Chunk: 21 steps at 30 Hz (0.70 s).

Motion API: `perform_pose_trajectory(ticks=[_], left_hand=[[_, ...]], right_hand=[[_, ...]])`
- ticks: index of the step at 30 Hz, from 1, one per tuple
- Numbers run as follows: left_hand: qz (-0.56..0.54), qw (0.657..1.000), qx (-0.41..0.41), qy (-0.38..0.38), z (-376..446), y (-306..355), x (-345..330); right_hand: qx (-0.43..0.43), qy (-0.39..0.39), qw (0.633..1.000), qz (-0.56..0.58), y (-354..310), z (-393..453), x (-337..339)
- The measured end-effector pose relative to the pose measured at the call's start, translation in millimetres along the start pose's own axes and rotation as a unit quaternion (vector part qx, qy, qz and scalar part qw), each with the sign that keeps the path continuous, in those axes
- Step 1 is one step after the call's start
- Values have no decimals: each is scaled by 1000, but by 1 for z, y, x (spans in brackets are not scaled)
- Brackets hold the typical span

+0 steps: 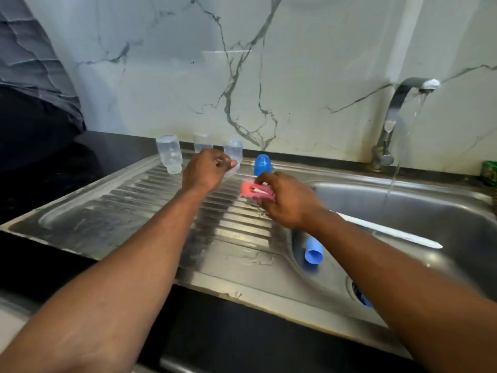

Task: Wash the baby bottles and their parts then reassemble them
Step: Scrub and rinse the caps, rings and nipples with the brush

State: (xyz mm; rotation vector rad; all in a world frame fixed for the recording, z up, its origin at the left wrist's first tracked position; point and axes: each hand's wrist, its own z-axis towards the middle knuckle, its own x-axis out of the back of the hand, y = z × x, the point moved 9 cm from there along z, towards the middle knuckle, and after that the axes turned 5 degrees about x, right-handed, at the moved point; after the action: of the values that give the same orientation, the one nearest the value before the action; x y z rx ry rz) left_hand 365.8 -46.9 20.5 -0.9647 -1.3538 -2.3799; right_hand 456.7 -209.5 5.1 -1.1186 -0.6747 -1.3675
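Three clear baby bottles stand upside down at the back of the steel drainboard (113,211): one at the left (169,154), one in the middle (202,142), one at the right (233,150). My left hand (205,170) grips the right bottle near its lower end. A blue cap (262,164) stands beside it. My right hand (285,200) holds a pink sponge (255,191) over the drainboard's right edge. Another blue cap (313,251) lies on its side in the sink basin (430,211).
The tap (403,103) at the back right runs water into the basin. A blue part (365,300) shows at the drain. A white strip (398,234) lies in the basin. A green item (489,172) sits far right. Black counter surrounds the sink.
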Motion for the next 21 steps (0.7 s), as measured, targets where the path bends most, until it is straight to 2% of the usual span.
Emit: perform_pose_trajectory(ticks=[9,14,18,19,21], left_hand=[[91,991,40,-95,11,-32,-42],[114,990,48,-62,8,-25,-29],[100,995,-20,-19,-8,17,-14],[84,995,-46,-28,-16,29,-16],[77,986,-109,-97,-36,62,-40]], right_hand=[[-74,23,995,59,19,15,-19],[-63,1,997,33,15,10,-16],[-46,-25,999,-11,27,-15,4],[-46,-37,998,-30,33,-24,11],[-55,-57,994,-77,52,-50,26]])
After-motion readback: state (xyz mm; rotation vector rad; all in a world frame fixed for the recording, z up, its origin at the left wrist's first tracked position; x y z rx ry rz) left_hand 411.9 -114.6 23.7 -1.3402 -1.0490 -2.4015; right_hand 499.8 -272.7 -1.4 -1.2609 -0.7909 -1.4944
